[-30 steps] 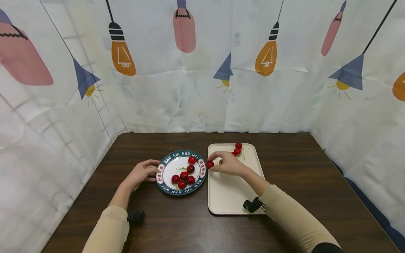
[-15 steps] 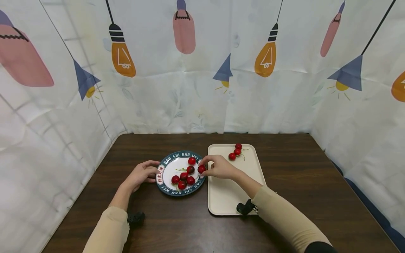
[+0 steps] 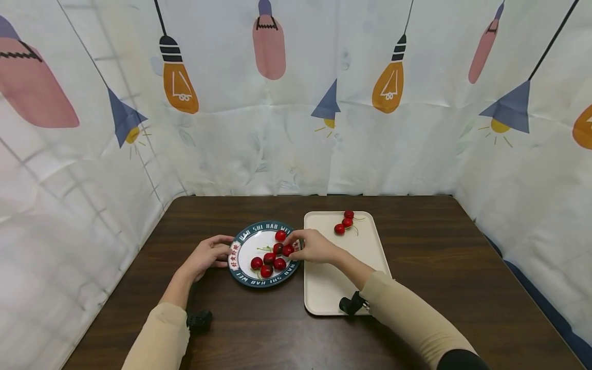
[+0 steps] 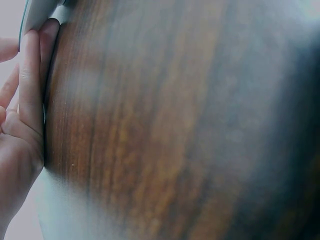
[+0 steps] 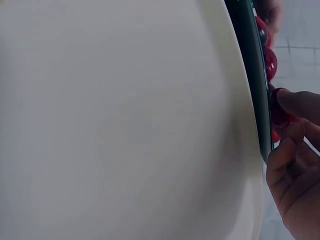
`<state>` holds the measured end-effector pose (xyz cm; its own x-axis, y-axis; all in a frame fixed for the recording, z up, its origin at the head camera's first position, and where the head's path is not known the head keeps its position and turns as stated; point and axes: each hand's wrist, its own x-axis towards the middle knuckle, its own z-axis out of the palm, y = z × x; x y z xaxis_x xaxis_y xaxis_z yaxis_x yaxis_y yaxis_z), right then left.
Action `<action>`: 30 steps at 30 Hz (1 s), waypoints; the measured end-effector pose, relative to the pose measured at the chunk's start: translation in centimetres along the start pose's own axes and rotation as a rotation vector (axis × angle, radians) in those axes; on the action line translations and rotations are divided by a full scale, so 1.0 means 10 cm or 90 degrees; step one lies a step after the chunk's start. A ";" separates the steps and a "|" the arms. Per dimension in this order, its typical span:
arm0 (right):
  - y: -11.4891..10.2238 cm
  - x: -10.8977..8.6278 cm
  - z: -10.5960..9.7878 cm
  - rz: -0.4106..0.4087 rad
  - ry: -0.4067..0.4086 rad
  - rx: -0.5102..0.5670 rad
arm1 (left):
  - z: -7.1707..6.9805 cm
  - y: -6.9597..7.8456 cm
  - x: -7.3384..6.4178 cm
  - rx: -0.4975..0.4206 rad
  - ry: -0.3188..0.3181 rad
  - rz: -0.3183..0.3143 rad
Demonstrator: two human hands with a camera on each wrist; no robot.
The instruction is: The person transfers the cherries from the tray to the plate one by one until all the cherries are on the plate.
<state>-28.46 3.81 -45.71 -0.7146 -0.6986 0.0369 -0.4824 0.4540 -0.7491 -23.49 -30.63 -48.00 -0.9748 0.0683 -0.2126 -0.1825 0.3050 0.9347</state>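
Observation:
A round plate [image 3: 250,241] with a dark teal lettered rim bears several dark red cherries [image 3: 266,271], some with green stems. My left hand [image 3: 211,255] holds its left rim; the left wrist view shows fingertips above and below the edge. Over the plate's right side, my right hand [image 3: 312,246] pinches a cherry [image 3: 288,250] between thumb and fingertips, close beside the others. That pinched cherry [image 5: 280,110] shows near the rim in the right wrist view. To the right, a cream rectangular tray [image 3: 330,288] has 3 cherries [image 3: 339,229] near its far end.
Plate and tray stand side by side on a dark wooden table [image 3: 416,231], their edges close together. Behind the table hangs a pale curtain [image 3: 296,154] printed with lamps. The right forearm reaches across the tray's near half.
My right hand has carried a cherry leftward from the tray's left edge to over the plate, beside the other cherries. The left hand and the plate have stayed put.

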 end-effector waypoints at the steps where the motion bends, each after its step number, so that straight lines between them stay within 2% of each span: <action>1: -0.01 0.01 0.00 -0.002 -0.001 0.000 | 0.00 0.00 0.00 0.002 0.001 -0.001; 7: -0.02 0.08 0.04 -0.018 -0.008 -0.005 | 0.00 -0.01 0.01 0.001 -0.001 0.001; 18: -0.11 0.14 0.10 -0.014 -0.022 -0.009 | 0.00 -0.01 0.00 -0.003 -0.001 0.000; 24: -0.11 0.12 0.06 -0.014 -0.013 -0.020 | -0.01 -0.01 0.00 -0.006 -0.002 0.001; 30: -0.12 0.07 -0.03 -0.004 -0.001 -0.001 | -0.01 -0.01 0.01 -0.007 -0.004 0.002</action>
<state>-28.51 2.97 -44.61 -0.7109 -0.7021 0.0409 -0.4879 0.4505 -0.7476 -23.56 -30.79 -48.08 -0.9743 0.0753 -0.2121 -0.1815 0.2944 0.9383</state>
